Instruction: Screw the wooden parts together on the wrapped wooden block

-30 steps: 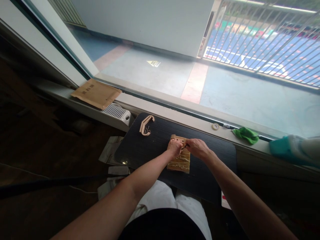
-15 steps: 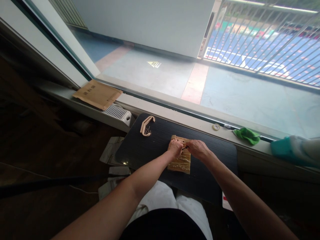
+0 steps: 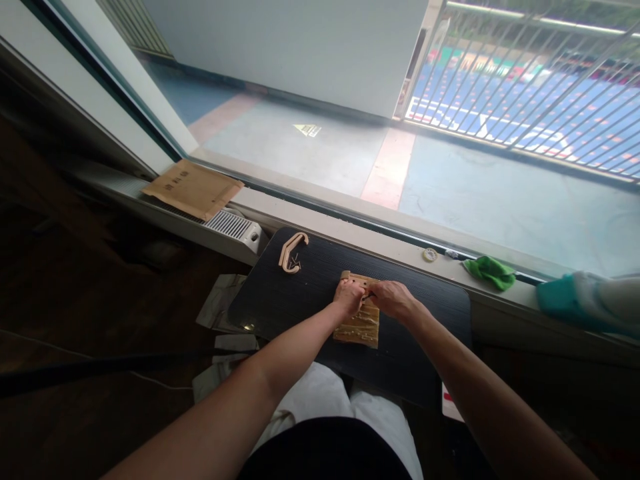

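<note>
A wooden block (image 3: pixel 357 328) with a rough, ridged face lies on the black table in front of me. Across its far end runs a paler wooden strip (image 3: pixel 356 275) with dark holes. My left hand (image 3: pixel 349 295) is closed over the strip's left part, fingers curled against it. Close beside it, my right hand (image 3: pixel 394 297) pinches a small dark thin tool (image 3: pixel 371 295), whose tip points at the block; its kind is too small to make out. Farther left lie a curved wooden piece (image 3: pixel 286 253) and several small screws (image 3: pixel 295 262).
The black table (image 3: pixel 310 307) stands against the window sill (image 3: pixel 320 220). On the sill are a tape roll (image 3: pixel 430 255), a green cloth (image 3: pixel 490 272) and a teal container (image 3: pixel 563 297). A cardboard envelope (image 3: pixel 195 189) rests on the radiator (image 3: pixel 235 230) at left.
The whole view has shifted very slightly. Both hands keep their places at the wooden block and strip.
</note>
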{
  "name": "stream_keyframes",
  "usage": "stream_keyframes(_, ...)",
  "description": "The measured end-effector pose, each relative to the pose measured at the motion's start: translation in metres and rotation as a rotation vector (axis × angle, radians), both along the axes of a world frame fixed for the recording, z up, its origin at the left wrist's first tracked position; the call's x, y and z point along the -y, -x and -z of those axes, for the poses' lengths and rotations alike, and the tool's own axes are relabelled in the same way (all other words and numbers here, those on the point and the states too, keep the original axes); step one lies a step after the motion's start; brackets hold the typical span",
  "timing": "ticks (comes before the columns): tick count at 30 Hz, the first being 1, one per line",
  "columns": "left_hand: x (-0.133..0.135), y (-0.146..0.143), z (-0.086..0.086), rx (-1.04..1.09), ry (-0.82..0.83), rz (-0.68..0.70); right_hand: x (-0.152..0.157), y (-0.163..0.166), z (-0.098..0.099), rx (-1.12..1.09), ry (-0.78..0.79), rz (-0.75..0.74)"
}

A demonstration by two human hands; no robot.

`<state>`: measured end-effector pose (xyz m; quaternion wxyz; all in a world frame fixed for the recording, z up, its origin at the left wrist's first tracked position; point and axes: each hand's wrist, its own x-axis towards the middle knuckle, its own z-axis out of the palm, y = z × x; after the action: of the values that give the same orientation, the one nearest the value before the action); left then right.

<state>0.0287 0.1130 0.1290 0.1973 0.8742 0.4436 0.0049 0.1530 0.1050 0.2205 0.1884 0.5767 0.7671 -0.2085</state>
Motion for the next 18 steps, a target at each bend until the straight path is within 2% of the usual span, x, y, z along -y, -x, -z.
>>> stream_keyframes(7, -0.0006, 0.0001, -0.0002, -0.004, 0.001, 0.001, 0.0015, 0.0012, -0.0098, 0.003, 0.013, -0.019)
stream_keyframes(14, -0.0006, 0.0, 0.0, -0.016, 0.016, 0.004, 0.0021, -0.0007, -0.0035, 0.003, 0.011, -0.014)
stream_keyframes(18, -0.0012, -0.0007, -0.0001, -0.022, 0.015, 0.0, 0.0041, 0.001, -0.0064, 0.016, -0.002, 0.005)
